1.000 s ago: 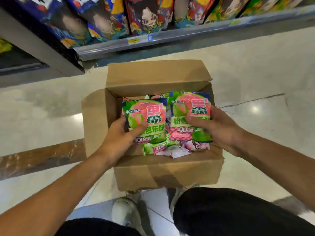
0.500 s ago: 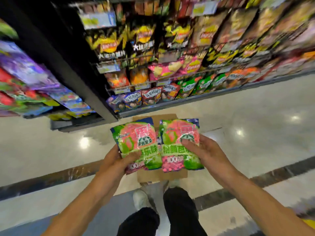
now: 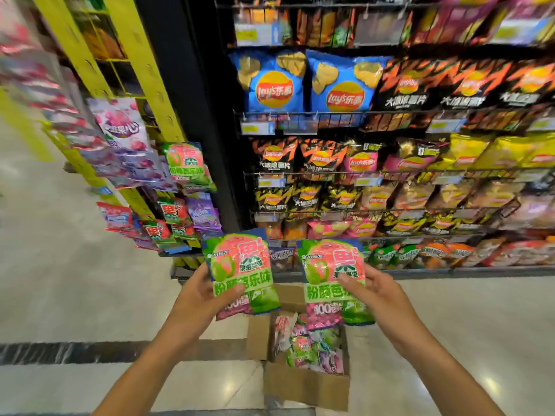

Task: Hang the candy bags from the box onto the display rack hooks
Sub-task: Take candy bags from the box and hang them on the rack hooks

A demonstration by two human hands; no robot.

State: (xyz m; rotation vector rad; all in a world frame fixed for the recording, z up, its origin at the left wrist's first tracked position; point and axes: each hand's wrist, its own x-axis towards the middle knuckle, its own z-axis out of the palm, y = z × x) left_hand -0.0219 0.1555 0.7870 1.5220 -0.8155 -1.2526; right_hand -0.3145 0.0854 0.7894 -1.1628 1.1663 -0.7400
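Note:
My left hand grips a pink-and-green candy bag by its lower left edge. My right hand grips a second matching candy bag by its right side. Both bags are held upright, side by side with a gap between them, in front of the shelving. Below them the open cardboard box stands on the floor with several more candy bags inside. The yellow display rack rises at the upper left, with a matching hung bag among purple and red ones.
A black shelf unit full of chip bags fills the right side. A dark upright post separates it from the yellow rack. Pale tiled floor with a dark stripe spreads to the left and around the box.
Both hands lifted the two bags out of the box and up to shelf height, then drew them apart. The view swung up from the box to the rack and shelves.

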